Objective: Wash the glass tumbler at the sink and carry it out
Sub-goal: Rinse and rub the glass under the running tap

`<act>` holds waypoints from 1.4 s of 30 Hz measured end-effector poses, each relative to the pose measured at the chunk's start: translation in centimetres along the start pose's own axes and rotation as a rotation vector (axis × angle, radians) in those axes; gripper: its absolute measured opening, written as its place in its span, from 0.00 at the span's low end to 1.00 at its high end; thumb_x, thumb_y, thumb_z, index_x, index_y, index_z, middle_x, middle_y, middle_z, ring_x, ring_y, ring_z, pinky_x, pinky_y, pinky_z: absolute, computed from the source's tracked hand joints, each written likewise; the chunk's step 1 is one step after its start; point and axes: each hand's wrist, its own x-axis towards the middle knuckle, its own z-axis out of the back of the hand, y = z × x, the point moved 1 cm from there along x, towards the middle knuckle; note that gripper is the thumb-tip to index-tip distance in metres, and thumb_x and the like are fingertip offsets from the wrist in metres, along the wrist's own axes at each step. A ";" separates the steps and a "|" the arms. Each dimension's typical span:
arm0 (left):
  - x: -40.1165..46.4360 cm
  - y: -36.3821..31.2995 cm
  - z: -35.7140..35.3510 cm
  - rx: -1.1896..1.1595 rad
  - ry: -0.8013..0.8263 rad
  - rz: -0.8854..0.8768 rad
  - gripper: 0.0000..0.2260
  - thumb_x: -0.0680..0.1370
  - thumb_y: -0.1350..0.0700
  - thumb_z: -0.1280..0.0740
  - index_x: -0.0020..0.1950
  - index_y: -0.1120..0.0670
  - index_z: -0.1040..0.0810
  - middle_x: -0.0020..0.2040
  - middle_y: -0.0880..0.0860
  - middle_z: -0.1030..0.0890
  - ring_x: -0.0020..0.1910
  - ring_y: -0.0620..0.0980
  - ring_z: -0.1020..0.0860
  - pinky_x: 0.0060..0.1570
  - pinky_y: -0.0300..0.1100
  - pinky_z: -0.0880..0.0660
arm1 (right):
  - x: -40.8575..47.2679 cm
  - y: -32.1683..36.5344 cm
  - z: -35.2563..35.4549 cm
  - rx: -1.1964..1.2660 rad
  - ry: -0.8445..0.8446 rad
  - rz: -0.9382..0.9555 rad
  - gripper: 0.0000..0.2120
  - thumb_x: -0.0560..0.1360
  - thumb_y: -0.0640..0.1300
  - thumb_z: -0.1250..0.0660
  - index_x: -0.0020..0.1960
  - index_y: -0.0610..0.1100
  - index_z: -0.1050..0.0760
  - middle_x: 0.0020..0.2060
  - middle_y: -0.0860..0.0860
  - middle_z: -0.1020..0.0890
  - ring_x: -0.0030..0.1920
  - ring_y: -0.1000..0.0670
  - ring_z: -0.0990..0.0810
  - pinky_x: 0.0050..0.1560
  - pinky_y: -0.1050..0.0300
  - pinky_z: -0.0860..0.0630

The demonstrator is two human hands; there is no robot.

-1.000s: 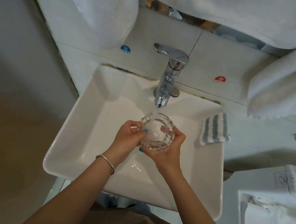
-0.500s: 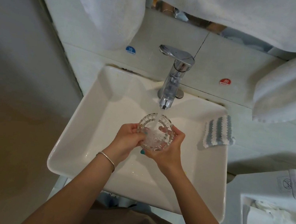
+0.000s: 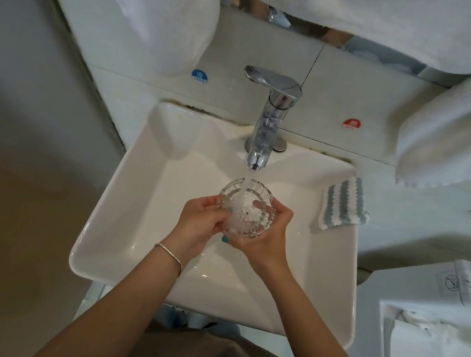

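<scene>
- Head view: white-tiled bathroom wall, white sink [image 3: 117,222], hanging towels [image 3: 169,0] above.
- Glass tumbler [image 3: 246,207] upright over the basin, cupped between both hands; water from the faucet [image 3: 266,128] just behind the grip pours straight into it.
- Left hand [image 3: 199,225] curled round the near-left wall; right hand [image 3: 267,241] wrapped round the right side and underneath.
- Striped cloth [image 3: 343,203] on the rim, right of the grip.
- Judgement: rinse step. Keep the mouth centred under the stream, rotate slowly, grip firm since wet glass slips.
</scene>
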 end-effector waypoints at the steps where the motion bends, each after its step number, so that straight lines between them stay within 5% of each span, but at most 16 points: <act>1: 0.0 0.0 0.0 -0.026 -0.004 0.003 0.14 0.72 0.76 0.39 0.51 0.63 0.20 0.40 0.57 0.16 0.36 0.49 0.18 0.38 0.40 0.18 | 0.0 0.0 -0.1 -0.004 -0.006 0.003 0.50 0.55 0.35 0.16 0.64 0.49 0.46 0.57 0.59 0.30 0.57 0.59 0.25 0.53 0.55 0.19; 9: 0.2 0.4 0.3 -0.020 -0.022 0.013 0.18 0.71 0.76 0.38 0.57 0.63 0.19 0.46 0.58 0.15 0.40 0.51 0.16 0.36 0.39 0.20 | 0.0 0.2 -0.1 -0.019 0.037 0.034 0.49 0.58 0.36 0.17 0.65 0.49 0.46 0.58 0.56 0.31 0.58 0.58 0.24 0.52 0.66 0.22; 13: 0.1 0.5 0.3 0.020 0.001 0.005 0.20 0.71 0.74 0.38 0.58 0.60 0.19 0.48 0.55 0.15 0.42 0.49 0.15 0.38 0.39 0.20 | 0.2 0.6 0.3 -0.049 0.089 0.083 0.56 0.59 0.37 0.17 0.74 0.50 0.52 0.62 0.61 0.35 0.60 0.67 0.29 0.52 0.75 0.27; 17: 0.1 0.5 0.4 0.060 0.044 0.008 0.23 0.71 0.73 0.38 0.63 0.55 0.22 0.52 0.53 0.15 0.46 0.48 0.16 0.39 0.38 0.21 | 0.6 0.4 0.6 -0.172 0.073 0.089 0.58 0.56 0.45 0.15 0.76 0.48 0.46 0.68 0.52 0.37 0.64 0.57 0.33 0.55 0.79 0.33; 21: -0.1 0.1 0.4 0.079 0.148 -0.036 0.27 0.72 0.73 0.41 0.67 0.51 0.25 0.57 0.53 0.17 0.49 0.49 0.18 0.36 0.39 0.23 | 1.1 0.5 0.4 -0.255 0.131 0.096 0.58 0.56 0.46 0.16 0.76 0.45 0.47 0.66 0.52 0.39 0.64 0.55 0.33 0.57 0.74 0.33; 24: -0.1 0.0 0.5 0.064 0.195 -0.070 0.30 0.74 0.72 0.43 0.70 0.44 0.31 0.59 0.51 0.20 0.54 0.50 0.19 0.41 0.41 0.22 | 1.2 0.9 0.4 -0.173 0.172 0.013 0.49 0.57 0.43 0.16 0.72 0.47 0.39 0.65 0.50 0.35 0.57 0.59 0.27 0.48 0.77 0.28; 27: 0.1 0.1 0.6 0.076 0.244 -0.108 0.20 0.80 0.64 0.42 0.68 0.45 0.32 0.58 0.51 0.21 0.54 0.49 0.20 0.47 0.41 0.23 | 1.5 0.8 0.7 -0.026 0.235 -0.064 0.29 0.62 0.36 0.19 0.56 0.54 0.27 0.53 0.53 0.21 0.49 0.60 0.19 0.46 0.70 0.23; 29: 0.6 0.3 0.7 0.112 0.255 -0.143 0.11 0.82 0.58 0.44 0.62 0.47 0.31 0.54 0.49 0.23 0.52 0.46 0.22 0.52 0.40 0.27 | 1.6 0.6 0.7 0.049 0.279 -0.133 0.23 0.65 0.41 0.20 0.56 0.54 0.23 0.53 0.49 0.18 0.53 0.52 0.18 0.54 0.59 0.21; 32: 1.2 0.5 0.7 0.180 0.263 -0.171 0.06 0.82 0.48 0.43 0.57 0.46 0.32 0.51 0.47 0.24 0.49 0.42 0.24 0.55 0.39 0.29 | 1.8 -0.1 0.5 0.102 0.296 -0.209 0.37 0.62 0.56 0.21 0.66 0.43 0.25 0.59 0.43 0.19 0.59 0.44 0.20 0.63 0.47 0.24; 35: 1.7 0.9 0.7 0.201 0.276 -0.165 0.11 0.80 0.42 0.44 0.56 0.47 0.34 0.50 0.48 0.26 0.48 0.43 0.25 0.55 0.41 0.29 | 1.9 0.1 0.4 0.152 0.264 -0.250 0.46 0.61 0.63 0.23 0.70 0.38 0.30 0.61 0.41 0.21 0.58 0.45 0.18 0.62 0.47 0.23; 42: 1.8 1.3 0.3 0.345 0.177 -0.188 0.18 0.81 0.40 0.52 0.58 0.53 0.37 0.56 0.54 0.24 0.54 0.45 0.24 0.60 0.43 0.26 | 1.6 1.2 0.5 0.148 0.157 -0.256 0.37 0.70 0.69 0.44 0.59 0.37 0.25 0.48 0.37 0.17 0.42 0.41 0.15 0.47 0.48 0.17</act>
